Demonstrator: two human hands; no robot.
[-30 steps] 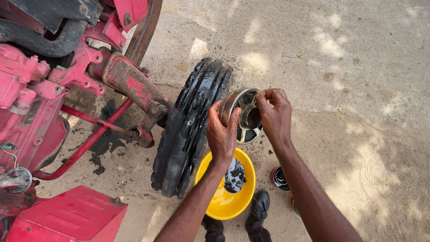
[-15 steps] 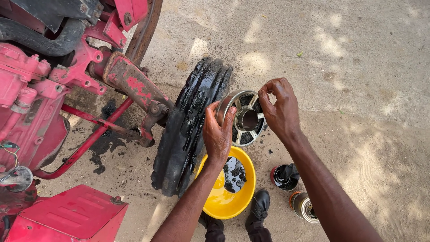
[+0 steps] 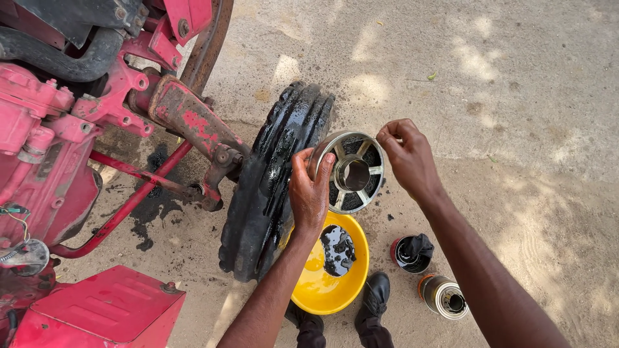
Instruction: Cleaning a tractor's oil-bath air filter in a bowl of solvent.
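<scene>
My left hand (image 3: 311, 190) grips the left rim of a round metal filter housing (image 3: 351, 173) with spokes and a central hole, holding it tilted above a yellow bowl (image 3: 325, 283). My right hand (image 3: 406, 153) pinches the housing's upper right rim with its fingertips. The bowl sits on the ground and holds a pool of dark oil (image 3: 337, 248). An oily black tyre (image 3: 274, 177) stands just left of the housing.
A red tractor body (image 3: 58, 129) with its axle arm (image 3: 193, 125) fills the left. A dark oil stain (image 3: 151, 206) lies under it. A small can with a black rag (image 3: 411, 252) and a cylindrical filter (image 3: 445, 295) lie on the concrete near my shoes (image 3: 374, 298).
My right hand has shifted from covering the housing's right side to pinching its upper right rim. The housing's spoked face now shows more fully. The view has moved slightly left.
</scene>
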